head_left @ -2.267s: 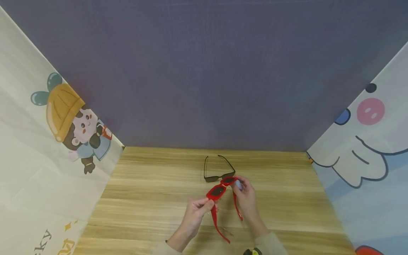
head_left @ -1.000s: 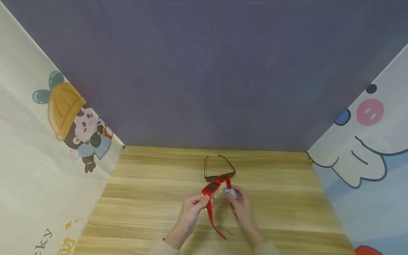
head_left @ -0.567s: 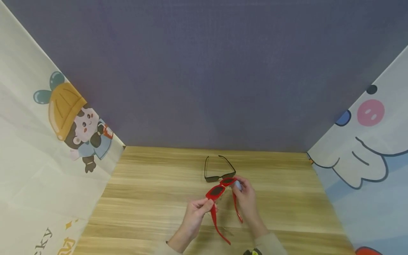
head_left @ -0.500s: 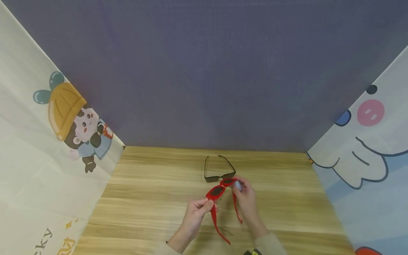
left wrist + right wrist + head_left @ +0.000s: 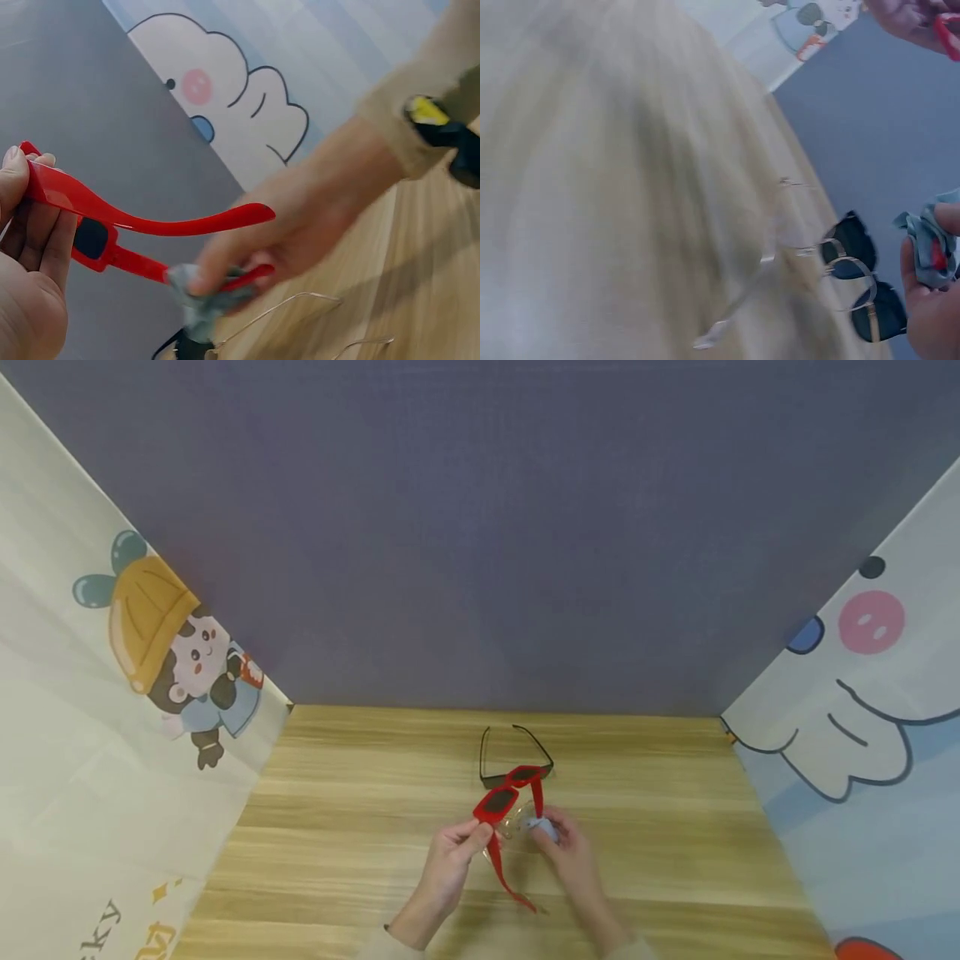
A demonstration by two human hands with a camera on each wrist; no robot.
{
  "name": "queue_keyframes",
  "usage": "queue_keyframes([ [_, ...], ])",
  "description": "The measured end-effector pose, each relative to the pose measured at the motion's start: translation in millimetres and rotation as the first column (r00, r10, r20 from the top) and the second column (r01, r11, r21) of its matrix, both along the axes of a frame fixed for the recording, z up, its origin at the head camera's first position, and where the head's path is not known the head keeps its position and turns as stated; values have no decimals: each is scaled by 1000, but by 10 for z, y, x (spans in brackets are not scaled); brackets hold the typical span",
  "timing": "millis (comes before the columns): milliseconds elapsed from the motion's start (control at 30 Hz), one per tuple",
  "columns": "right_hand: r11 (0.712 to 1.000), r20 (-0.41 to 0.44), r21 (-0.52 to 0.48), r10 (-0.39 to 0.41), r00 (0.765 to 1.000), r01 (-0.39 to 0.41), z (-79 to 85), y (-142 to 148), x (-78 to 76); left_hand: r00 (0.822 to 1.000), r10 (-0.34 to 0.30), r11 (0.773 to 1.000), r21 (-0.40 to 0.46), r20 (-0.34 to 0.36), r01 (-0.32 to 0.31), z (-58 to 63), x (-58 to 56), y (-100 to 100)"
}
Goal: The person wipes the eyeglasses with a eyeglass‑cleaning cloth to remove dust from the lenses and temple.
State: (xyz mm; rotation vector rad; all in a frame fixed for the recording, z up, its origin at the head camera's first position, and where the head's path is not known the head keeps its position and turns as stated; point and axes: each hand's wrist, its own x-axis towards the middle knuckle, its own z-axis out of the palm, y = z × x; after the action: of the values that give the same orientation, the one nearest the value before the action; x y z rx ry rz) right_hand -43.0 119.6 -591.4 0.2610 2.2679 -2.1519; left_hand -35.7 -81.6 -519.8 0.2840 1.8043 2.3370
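Note:
My left hand (image 5: 447, 864) pinches a pair of red sunglasses (image 5: 491, 811) at the corner of one lens, holding them above the table. Their far temple passes through a light blue cloth (image 5: 543, 828), which my right hand (image 5: 576, 860) pinches around it. In the left wrist view the cloth (image 5: 196, 304) wraps the temple near its end, and the red tip pokes out beyond the fingers. The nearer temple (image 5: 165, 225) hangs free. Seen from the right wrist, the cloth (image 5: 922, 238) is bunched between thumb and fingers with a bit of red inside.
Black sunglasses (image 5: 493, 782) lie behind the red pair on the wooden table (image 5: 360, 827), temples toward the back wall. Thin gold-framed glasses (image 5: 853, 259) with clear lenses rest nearer, partly hidden beneath the hands. A grey wall (image 5: 480, 568) and printed side panels enclose the table.
From the far lens, my right hand has slid the cloth back along the temple toward me. The red sunglasses have shifted slightly up and left with my left hand.

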Motion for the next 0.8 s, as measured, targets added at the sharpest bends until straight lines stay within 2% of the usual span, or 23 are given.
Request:
queue_keyframes([
  [133,999,-29,13,42,999,-42,-111,10,78,999,18,1000,13,-32,-17,12,-17,-16],
  [233,999,-40,4,45,998,-45,-150,16,83,999,10,1000,24,-38,-9,6,-21,-18],
  [600,999,-27,-34,-7,1000,6,-188,58,76,1000,11,1000,-8,-24,-11,-31,-34,-63],
  [800,997,-13,-65,-32,999,31,-172,181,79,998,48,997,-56,-46,-50,5,-86,-176],
])
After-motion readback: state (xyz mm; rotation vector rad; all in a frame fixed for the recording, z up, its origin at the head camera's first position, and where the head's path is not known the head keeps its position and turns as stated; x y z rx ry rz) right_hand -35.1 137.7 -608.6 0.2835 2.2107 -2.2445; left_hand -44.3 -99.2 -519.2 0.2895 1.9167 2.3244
